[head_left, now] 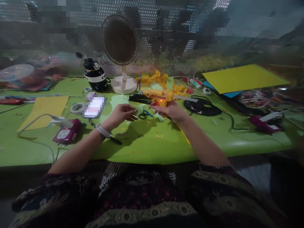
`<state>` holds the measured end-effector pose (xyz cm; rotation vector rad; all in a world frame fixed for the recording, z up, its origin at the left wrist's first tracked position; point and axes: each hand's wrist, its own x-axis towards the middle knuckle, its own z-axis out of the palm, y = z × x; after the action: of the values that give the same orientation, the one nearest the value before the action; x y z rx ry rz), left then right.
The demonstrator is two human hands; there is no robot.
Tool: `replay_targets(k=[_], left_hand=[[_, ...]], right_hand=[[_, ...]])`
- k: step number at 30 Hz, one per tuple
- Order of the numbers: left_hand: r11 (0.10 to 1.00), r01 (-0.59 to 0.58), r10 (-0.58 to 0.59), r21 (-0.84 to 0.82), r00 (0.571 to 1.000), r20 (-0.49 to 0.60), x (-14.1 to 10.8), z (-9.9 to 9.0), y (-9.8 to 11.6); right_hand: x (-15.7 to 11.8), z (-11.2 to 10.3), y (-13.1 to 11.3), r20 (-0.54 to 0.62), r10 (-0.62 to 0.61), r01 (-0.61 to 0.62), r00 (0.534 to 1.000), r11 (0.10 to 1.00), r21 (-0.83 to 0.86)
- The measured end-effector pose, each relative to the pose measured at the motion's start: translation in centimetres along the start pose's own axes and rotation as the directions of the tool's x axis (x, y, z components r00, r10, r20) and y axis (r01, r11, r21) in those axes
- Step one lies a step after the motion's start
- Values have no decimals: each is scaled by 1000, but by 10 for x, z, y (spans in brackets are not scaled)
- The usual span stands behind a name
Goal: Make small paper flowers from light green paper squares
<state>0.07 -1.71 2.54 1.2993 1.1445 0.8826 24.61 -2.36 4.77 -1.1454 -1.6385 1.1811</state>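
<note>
My right hand (169,110) is wrapped round a yellow-orange glue gun (161,96) with a small orange light on its body and a pale stick at its rear. My left hand (123,113) hovers over the green table, its fingers bent towards the middle; whether something small is between them is too blurred to tell. Between the hands lie small scissors (143,115) with a blue part. Pale green paper pieces (118,100) lie behind my left hand, near a black stapler (139,98). Crumpled orange paper (156,77) sits behind the glue gun.
A fan (124,85), a black bottle (96,77) and a phone (94,106) stand or lie behind and left. Purple power adapters (67,133) sit at both sides. White tape (77,108) lies left, a black mask-like piece (203,106) right, yellow sheets (244,78) back right.
</note>
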Motion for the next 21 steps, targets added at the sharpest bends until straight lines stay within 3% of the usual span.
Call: replay_targets(k=[4,7,14,21], left_hand=[[995,57,-58,-81,998,-17,4,-4,1],[994,22,-27,-106,999,-39,5,-5,-1],[989,-79,68,-124,993,-92,5,-3,-2],[986,-135,124,-100,986,-109,6,0,-4]], right_hand=[[-13,13,6,56,26,-22,998,997,-74],[-19,18,12,74,16,-8,997,995,-104],[-14,21,22,-8,-135,133,991,983,-131],[-15,23,24,-42,-125,114,991,970,-215]])
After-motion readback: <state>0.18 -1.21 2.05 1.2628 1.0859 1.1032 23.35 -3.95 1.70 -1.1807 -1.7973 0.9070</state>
